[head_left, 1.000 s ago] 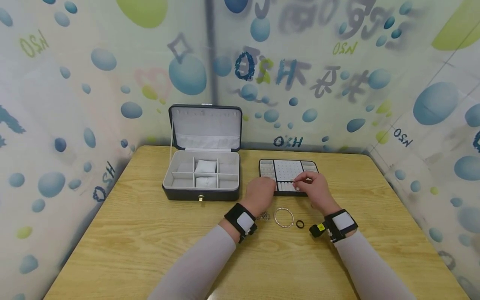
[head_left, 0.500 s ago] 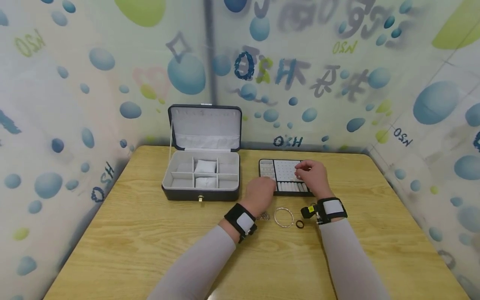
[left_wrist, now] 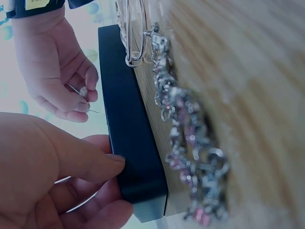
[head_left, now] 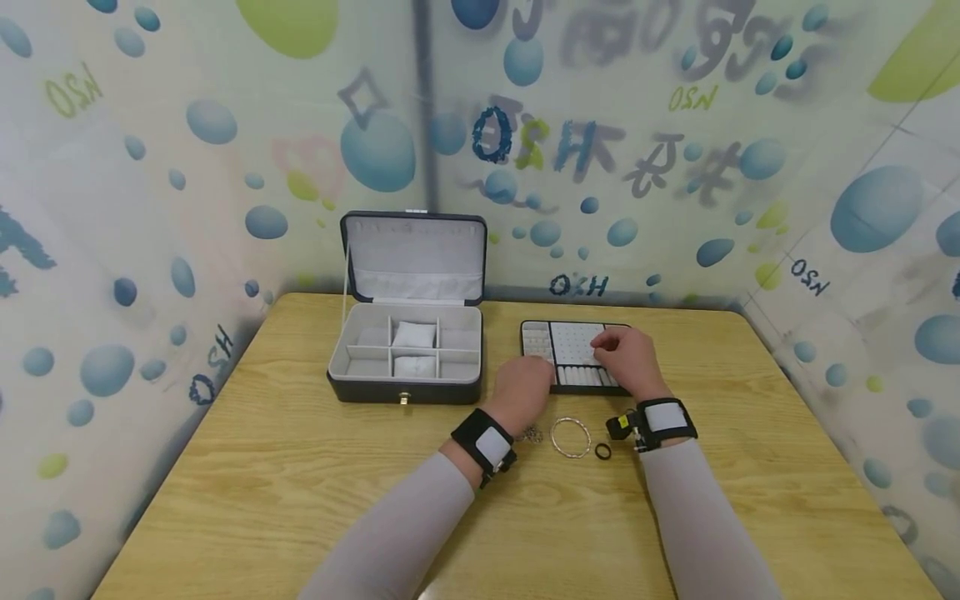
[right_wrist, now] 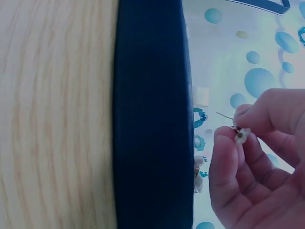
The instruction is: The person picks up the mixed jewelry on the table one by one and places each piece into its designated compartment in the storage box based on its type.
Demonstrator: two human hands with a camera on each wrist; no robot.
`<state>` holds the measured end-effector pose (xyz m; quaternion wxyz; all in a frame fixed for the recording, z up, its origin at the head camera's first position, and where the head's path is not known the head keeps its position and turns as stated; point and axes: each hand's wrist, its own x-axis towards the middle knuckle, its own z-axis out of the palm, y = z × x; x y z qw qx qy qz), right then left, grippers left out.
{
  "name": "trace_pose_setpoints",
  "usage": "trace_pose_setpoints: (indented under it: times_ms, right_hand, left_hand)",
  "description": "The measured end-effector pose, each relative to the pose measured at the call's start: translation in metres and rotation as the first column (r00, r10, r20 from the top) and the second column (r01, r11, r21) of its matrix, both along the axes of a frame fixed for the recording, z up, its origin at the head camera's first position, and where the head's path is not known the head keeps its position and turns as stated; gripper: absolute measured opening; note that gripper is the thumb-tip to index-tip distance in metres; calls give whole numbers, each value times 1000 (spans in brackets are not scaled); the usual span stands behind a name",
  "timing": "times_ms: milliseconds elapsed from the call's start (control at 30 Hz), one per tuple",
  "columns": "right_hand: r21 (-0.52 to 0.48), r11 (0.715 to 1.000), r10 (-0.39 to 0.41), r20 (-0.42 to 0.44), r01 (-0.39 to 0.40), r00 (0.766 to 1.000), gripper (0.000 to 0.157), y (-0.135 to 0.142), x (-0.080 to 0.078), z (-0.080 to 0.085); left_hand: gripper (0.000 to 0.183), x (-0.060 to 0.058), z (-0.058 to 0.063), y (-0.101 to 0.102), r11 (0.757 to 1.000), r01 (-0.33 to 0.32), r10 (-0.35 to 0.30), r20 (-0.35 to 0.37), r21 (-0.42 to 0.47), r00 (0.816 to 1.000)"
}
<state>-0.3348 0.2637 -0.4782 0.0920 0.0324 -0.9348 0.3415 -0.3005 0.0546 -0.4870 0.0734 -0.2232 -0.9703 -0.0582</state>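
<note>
My left hand (head_left: 521, 390) grips the front left corner of a dark-sided jewelry tray (head_left: 576, 340), thumb on its side wall (left_wrist: 136, 129) in the left wrist view. Over the tray's white dotted panel, my right hand (head_left: 630, 360) pinches a small earring (right_wrist: 241, 137) between thumb and index finger. A thin wire and a pale, flower-like ornament show on the earring. Just in front of the tray lies a silver chain bracelet with pink stones (left_wrist: 183, 124), partly hidden by the left hand in the head view. Beside it are a bangle (head_left: 553, 437) and a black ring (head_left: 597, 452).
An open jewelry box (head_left: 405, 390) stands left of the tray, its lid (head_left: 416, 250) raised. Two white cushions (head_left: 413, 335) sit in its middle compartments. The wooden table (head_left: 262, 483) backs onto a patterned wall.
My right hand has moved from the tray's front roll section back over the dotted panel, with the earring. Over the last half second it barely shifts. My left hand stays on the tray corner.
</note>
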Motion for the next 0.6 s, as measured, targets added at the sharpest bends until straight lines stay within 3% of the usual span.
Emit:
trace_pose_setpoints:
  times_ms: [600]
  right_hand:
    - [194,980,58,-20,-53,998,13,-7,-2,-1]
  left_hand:
    - [20,1,2,-1,1000,7,-7,21,9,1000]
